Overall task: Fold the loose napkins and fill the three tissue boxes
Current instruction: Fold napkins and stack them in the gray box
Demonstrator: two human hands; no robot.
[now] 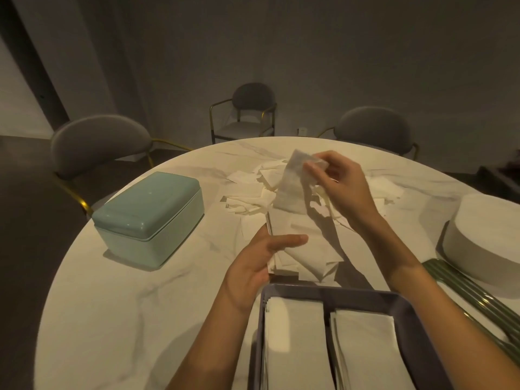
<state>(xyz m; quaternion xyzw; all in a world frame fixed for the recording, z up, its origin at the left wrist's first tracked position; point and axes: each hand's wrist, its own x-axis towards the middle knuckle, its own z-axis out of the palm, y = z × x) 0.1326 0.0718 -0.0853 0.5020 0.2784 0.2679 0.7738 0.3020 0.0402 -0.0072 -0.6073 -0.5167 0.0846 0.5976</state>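
Right hand (342, 182) is raised over the far middle of the desk (112, 305), fingers (313, 167) pinching the top corner of one napkin (291, 187); it hangs down, lower edge close above the loose pile (253, 190).

Left hand (263, 261) sits nearer, thumb on top and fingers extended along the left edge of a folded stack (306, 260), gripping it lightly (stack rests on the desk, just far of the tray).

Dark grey tray-type box (405, 311) at the near edge, two compartments split by a centre divider. Both hold folded napkins: left stack (295, 342), right stack (365, 350).

Teal tissue box (149, 218), lid on, on the left side of the desk, well apart from the hands.

Right edge: a white round-cornered box (489, 243), only partly in frame, sitting on or just beside a green ribbed piece (472, 299) (cannot tell whether that is a lid or a base).

Three grey chairs with brass frames beyond the far rim; the middle one (250, 108) stands farther back. Lighting is dim.
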